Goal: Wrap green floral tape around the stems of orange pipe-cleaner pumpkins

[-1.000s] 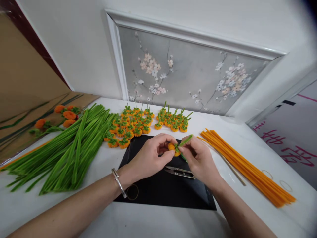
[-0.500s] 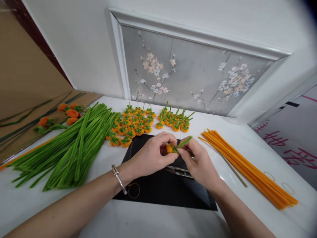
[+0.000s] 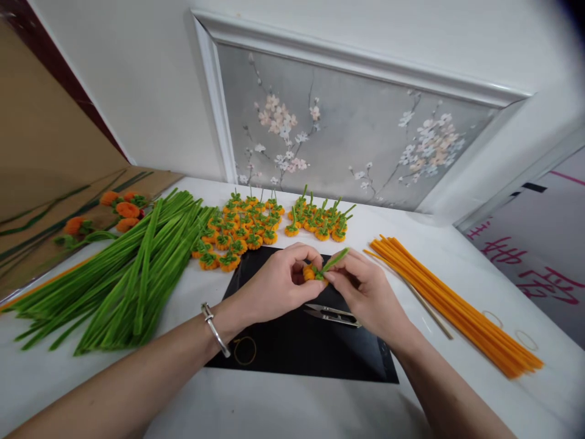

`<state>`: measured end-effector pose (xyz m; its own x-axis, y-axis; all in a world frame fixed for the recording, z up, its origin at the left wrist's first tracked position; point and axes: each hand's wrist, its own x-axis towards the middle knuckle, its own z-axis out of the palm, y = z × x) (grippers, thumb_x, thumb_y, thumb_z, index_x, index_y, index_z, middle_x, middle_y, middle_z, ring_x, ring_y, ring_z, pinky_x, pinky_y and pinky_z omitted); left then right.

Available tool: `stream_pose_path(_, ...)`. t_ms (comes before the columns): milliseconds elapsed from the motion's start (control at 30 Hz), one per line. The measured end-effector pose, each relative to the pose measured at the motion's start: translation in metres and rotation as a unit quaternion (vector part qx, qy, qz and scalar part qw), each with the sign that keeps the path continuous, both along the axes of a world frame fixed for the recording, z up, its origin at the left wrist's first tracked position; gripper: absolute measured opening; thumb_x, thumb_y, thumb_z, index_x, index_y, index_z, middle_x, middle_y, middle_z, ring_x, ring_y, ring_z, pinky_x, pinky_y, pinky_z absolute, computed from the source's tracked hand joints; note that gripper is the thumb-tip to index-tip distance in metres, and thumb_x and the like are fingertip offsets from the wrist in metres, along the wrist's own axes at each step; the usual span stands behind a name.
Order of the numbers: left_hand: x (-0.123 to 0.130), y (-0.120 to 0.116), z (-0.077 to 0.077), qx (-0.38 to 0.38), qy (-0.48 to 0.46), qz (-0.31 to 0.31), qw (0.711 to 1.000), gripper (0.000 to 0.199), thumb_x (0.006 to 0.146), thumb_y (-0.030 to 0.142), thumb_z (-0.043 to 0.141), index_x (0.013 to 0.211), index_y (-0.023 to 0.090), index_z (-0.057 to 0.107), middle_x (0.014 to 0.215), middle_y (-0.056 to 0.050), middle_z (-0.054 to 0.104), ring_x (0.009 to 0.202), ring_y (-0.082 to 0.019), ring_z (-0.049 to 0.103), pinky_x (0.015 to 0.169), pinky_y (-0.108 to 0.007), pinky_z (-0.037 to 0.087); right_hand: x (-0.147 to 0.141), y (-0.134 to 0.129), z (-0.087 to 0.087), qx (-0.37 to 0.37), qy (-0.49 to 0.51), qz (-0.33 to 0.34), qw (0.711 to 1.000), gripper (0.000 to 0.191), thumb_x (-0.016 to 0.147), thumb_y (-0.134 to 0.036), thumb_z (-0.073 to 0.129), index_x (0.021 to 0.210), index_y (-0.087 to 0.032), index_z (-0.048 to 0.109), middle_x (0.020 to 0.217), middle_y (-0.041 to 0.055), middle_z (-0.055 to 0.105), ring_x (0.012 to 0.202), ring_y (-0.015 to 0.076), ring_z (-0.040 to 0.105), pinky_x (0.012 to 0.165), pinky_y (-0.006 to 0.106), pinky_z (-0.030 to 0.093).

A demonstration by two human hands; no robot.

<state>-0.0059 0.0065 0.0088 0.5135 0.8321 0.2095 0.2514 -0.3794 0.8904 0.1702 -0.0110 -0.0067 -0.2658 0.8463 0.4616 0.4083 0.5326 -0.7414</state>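
A small orange pipe-cleaner pumpkin (image 3: 309, 274) with green at its top is held above the black mat (image 3: 292, 353). My left hand (image 3: 281, 283) is closed around it, thumb and fingers pinching its side. From its top a green pipe cleaner (image 3: 337, 258) slants up to the right. My right hand (image 3: 370, 292) pinches at the base of this green piece, fingertips almost meeting the left ones. Below the hands, a pair of thread snips (image 3: 333, 314) lies on the mat. My fingers cover part of the pumpkin.
Several finished pumpkins (image 3: 242, 228) stand behind the mat, with another group (image 3: 320, 219) to their right. Green pipe cleaners (image 3: 123, 280) are heaped at left, near orange flowers (image 3: 127, 210). Orange pipe cleaners (image 3: 452, 305) and a thin stick (image 3: 429, 311) lie at right.
The view has shifted slightly. My right fingers have moved a little at the pumpkin's top, and the green pipe cleaner now points up more steeply. Both hands keep their hold.
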Motion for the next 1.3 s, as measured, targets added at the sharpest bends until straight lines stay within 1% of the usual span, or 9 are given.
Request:
stream_pose_path(100,-0.001,0.0,0.001,0.024,0.026,0.01,0.999,0.005,0.078,0.016,0.056,0.083,0.017,0.055,0.087,-0.001,0.057,0.062,-0.009,0.048,0.056,-0.022,0.04,0.0,-0.002,0.004,0.014,-0.008,-0.003,1.0,0.012,0.086,-0.015,0.054,0.08,-0.019,0.063,0.082,0.0029,0.059,0.071,0.0143,0.055,0.061,0.026,0.041)
stream_pose_path(333,-0.001,-0.006,0.007,0.203,0.112,0.037,0.972,0.016,0.072,0.006,0.052,0.082,0.017,0.055,0.093,-0.004,0.056,0.079,-0.015,0.052,0.071,-0.026,0.043,-0.003,-0.008,0.008,0.003,-0.039,-0.035,0.999,0.011,0.082,-0.016,0.057,0.072,-0.017,0.061,0.069,-0.0001,0.053,0.059,0.0111,0.045,0.052,0.024,0.034)
stream_pose_path(533,-0.002,-0.01,0.007,0.175,0.086,0.047,0.98,0.028,0.076,0.011,0.053,0.103,0.019,0.047,0.096,-0.005,0.056,0.087,-0.018,0.054,0.08,-0.033,0.045,-0.001,-0.006,0.005,-0.169,0.09,-0.001,0.981,0.023,0.084,-0.033,0.057,0.07,-0.016,0.057,0.058,-0.0037,0.044,0.052,0.0087,0.036,0.048,0.022,0.029)
stream_pose_path(667,0.0,-0.01,0.003,0.158,0.043,0.044,0.986,0.024,0.079,0.02,0.059,0.1,0.019,0.048,0.107,-0.008,0.054,0.098,-0.02,0.052,0.085,-0.035,0.045,-0.005,-0.007,0.003,-0.185,0.151,-0.013,0.971,0.025,0.084,-0.036,0.059,0.07,-0.015,0.056,0.06,-0.0041,0.044,0.054,0.0078,0.035,0.049,0.021,0.029)
stream_pose_path(800,0.002,-0.007,-0.003,0.074,-0.01,0.05,0.996,0.02,0.077,0.026,0.065,0.09,0.019,0.053,0.105,-0.005,0.054,0.082,-0.014,0.054,0.073,-0.028,0.047,-0.007,-0.007,0.002,-0.15,0.108,-0.025,0.982,0.022,0.086,-0.033,0.057,0.072,-0.016,0.057,0.061,-0.0034,0.047,0.055,0.0089,0.038,0.05,0.022,0.032)
stream_pose_path(900,0.002,-0.005,-0.003,-0.007,-0.033,0.023,0.999,0.016,0.077,0.019,0.061,0.091,0.017,0.054,0.092,-0.002,0.056,0.071,-0.011,0.051,0.065,-0.024,0.044,-0.004,-0.006,0.003,-0.056,0.028,-0.028,0.998,0.017,0.087,-0.024,0.055,0.071,-0.017,0.056,0.065,-0.0016,0.051,0.06,0.0109,0.045,0.055,0.023,0.036)
stream_pose_path(1000,0.001,-0.005,0.001,-0.067,-0.04,-0.006,0.997,0.015,0.077,0.015,0.058,0.091,0.016,0.053,0.079,0.001,0.053,0.067,-0.01,0.05,0.061,-0.023,0.041,-0.001,-0.005,0.004,0.05,-0.046,-0.023,0.997,0.015,0.087,-0.012,0.051,0.074,-0.018,0.057,0.076,0.0017,0.057,0.071,0.0132,0.053,0.065,0.025,0.041)
stream_pose_path(1133,-0.001,-0.005,0.005,-0.083,-0.052,-0.028,0.995,0.015,0.077,0.015,0.059,0.089,0.016,0.051,0.076,0.003,0.05,0.067,-0.009,0.048,0.061,-0.023,0.039,-0.002,-0.007,0.002,0.136,-0.074,-0.025,0.988,0.017,0.087,-0.006,0.047,0.08,-0.018,0.057,0.083,0.004,0.058,0.075,0.0142,0.055,0.067,0.026,0.043)
stream_pose_path(1300,-0.003,-0.004,0.007,-0.082,-0.087,-0.061,0.991,0.021,0.077,0.013,0.059,0.091,0.019,0.044,0.076,0.004,0.047,0.067,-0.008,0.046,0.057,-0.021,0.036,-0.003,-0.007,0.0,0.127,-0.038,-0.03,0.991,0.015,0.086,-0.008,0.051,0.078,-0.019,0.057,0.077,0.0022,0.057,0.073,0.0141,0.055,0.065,0.025,0.043)
